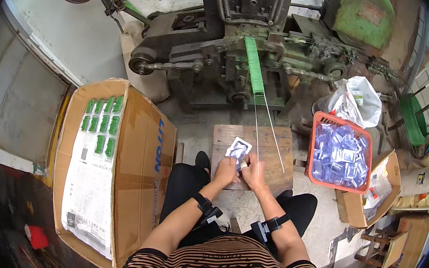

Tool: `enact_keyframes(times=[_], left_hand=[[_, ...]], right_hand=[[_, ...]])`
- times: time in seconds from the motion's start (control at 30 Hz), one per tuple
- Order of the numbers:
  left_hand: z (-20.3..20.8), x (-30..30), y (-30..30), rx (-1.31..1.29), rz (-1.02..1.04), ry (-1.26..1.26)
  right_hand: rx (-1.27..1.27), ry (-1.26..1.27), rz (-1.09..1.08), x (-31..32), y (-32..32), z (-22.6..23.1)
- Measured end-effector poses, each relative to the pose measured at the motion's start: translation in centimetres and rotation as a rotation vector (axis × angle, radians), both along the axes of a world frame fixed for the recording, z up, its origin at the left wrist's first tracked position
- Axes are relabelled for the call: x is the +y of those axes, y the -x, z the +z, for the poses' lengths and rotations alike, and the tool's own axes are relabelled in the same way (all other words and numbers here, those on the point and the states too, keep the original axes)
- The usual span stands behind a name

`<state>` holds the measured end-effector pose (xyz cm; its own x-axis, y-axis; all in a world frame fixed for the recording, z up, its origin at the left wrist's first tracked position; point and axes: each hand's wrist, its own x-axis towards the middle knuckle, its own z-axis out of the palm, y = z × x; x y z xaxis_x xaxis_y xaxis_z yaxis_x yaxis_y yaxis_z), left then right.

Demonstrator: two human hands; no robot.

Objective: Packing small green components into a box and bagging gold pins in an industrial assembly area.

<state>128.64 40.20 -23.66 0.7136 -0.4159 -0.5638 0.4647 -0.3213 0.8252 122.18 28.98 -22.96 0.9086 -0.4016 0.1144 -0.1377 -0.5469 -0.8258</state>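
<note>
Over the wooden table in front of my knees, my left hand [225, 171] is closed on the lower end of a small packet [239, 148] with a white border and a clear, shiny middle. Close beside it, my right hand [254, 175] has its fingers drawn together at the packet's lower right; a whitish band shows near its fingertips. Motion blurs that hand a little, and what it pinches is hidden. Two thin metal rods [273, 130] slope down past the right hand from a row of green pieces [254, 67] on the machine.
A dark, greasy machine [192, 52] stands ahead. At my left is a tall cardboard box [141, 173] topped with white sheets and rows of green pieces [102, 121]. To the right, a red basket [312, 169] of clear bluish plastic pieces [341, 156] rests by an open carton [351, 208].
</note>
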Motion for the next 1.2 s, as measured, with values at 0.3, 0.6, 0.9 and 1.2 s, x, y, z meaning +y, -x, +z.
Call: enact_keyframes(times=[0.3, 0.6, 0.9, 1.2], left_hand=[[1.8, -1.0, -1.2, -0.065, -0.081, -0.036], [2.2, 1.8, -0.2, -0.392, 0.008, -0.122], [3.1, 1.0, 5.3, -0.023, 0.124, 0.419], [0.9, 2.8, 6.5, 0.042, 0.200, 0.298]], right_hand=[[-0.133, -0.440, -0.234, -0.9, 1.6, -0.9], [-0.056, -0.692, -0.341, -1.9, 3.5, -0.8], [0.099, -0.796, -0.141, 1.6, 6.2, 1.1], [0.119, -0.530, -0.070, 3.5, 8.5, 0.8]])
